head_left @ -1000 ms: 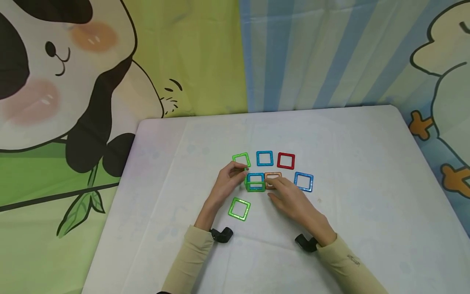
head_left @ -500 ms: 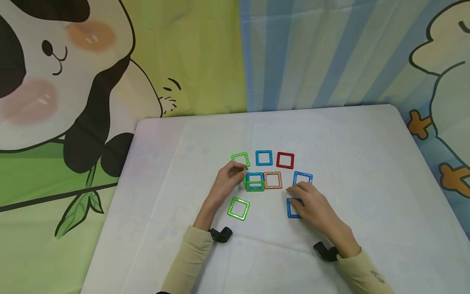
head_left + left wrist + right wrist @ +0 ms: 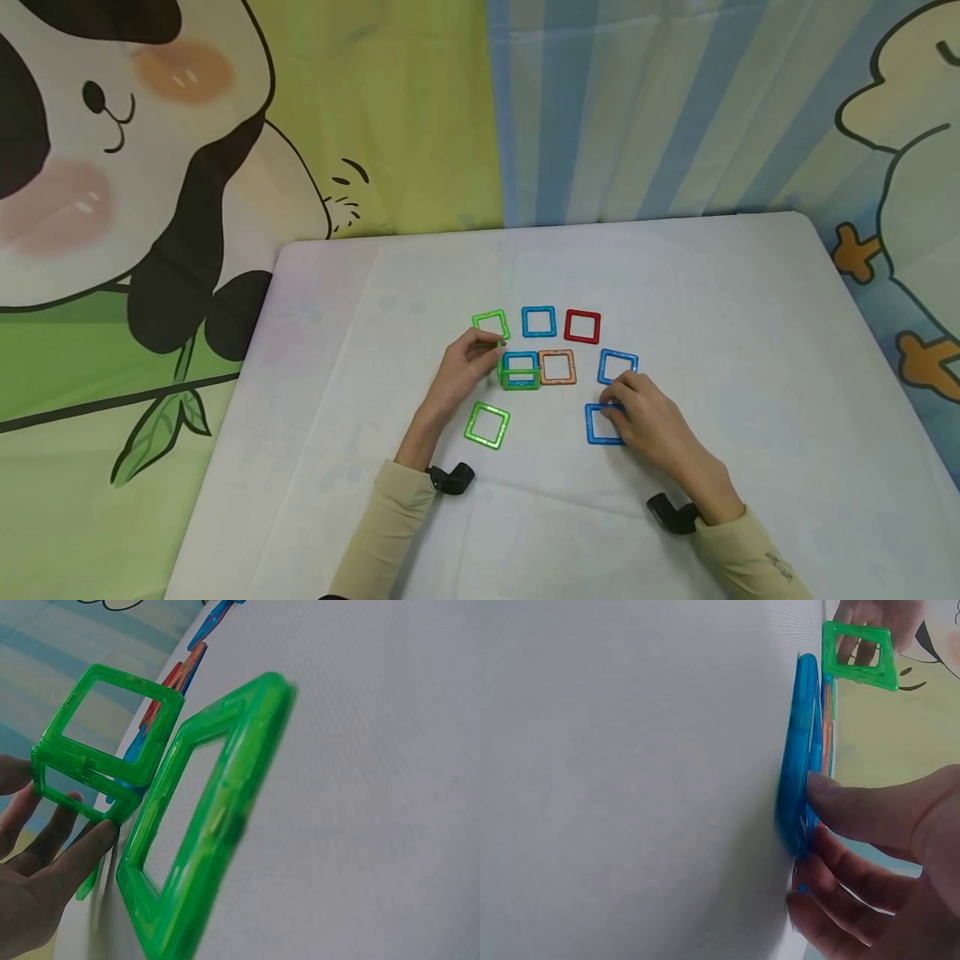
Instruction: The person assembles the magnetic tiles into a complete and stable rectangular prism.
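My left hand (image 3: 463,371) holds the side of two green square magnetic tiles (image 3: 94,760) that stand upright, joined at a corner. Their lower edges meet a flat blue tile (image 3: 521,356), and an orange tile (image 3: 557,353) lies against its right side. In the left wrist view, thumb and fingers lie on either side of one green tile. Over at the right, my right hand (image 3: 654,421) pinches the upper right part of another blue magnetic tile (image 3: 799,742), thumb on the near face and fingers beyond it. That tile lies on or just above the table; I cannot tell which.
Behind the joined tiles lie a green tile (image 3: 491,314), a blue tile (image 3: 539,309) and a red tile (image 3: 582,313). One more blue tile (image 3: 619,352) is just behind my right hand. A loose green tile (image 3: 493,408) lies in front of my left hand on the white table (image 3: 337,350).
My right hand has left the orange tile, moved right and toward me, and taken hold of the near blue tile. The left hand keeps its place on the green tiles.
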The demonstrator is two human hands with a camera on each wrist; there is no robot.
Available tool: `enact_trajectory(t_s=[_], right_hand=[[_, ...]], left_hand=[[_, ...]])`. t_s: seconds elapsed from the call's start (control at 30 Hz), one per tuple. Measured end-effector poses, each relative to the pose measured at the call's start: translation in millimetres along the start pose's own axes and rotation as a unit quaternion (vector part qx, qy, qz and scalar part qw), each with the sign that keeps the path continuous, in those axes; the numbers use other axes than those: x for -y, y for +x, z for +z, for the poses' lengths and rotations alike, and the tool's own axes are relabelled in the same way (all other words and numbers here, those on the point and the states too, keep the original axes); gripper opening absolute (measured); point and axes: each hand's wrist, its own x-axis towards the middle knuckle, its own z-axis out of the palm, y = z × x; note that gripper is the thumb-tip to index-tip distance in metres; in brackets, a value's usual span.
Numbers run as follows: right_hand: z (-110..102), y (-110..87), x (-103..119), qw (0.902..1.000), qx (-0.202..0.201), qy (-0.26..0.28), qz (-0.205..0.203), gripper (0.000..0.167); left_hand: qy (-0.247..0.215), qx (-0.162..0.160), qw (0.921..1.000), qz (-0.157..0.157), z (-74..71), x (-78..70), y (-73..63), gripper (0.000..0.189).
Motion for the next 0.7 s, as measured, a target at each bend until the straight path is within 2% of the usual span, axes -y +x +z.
enact_trajectory(t_s=[0.33,0.57,0.7], right_hand=[[-7,7.8,0,0.9996,0.014,0.005,-0.024,0.016],[-9,15.2,5,0.9993,0.015,0.005,-0.033,0.027],[-10,20.7,9,0.9988,0.009,0.001,-0.047,0.023]], left_hand=[[-0.002,0.002,0.9999,0.010,-0.1,0.3,-0.9,0.027],[0.005,0.000,0.9999,0.010,0.3,-0.1,-1.0,0.027],[0.005,-0.001,0.9999,0.010,0.5,-0.6,-1.1,0.027]])
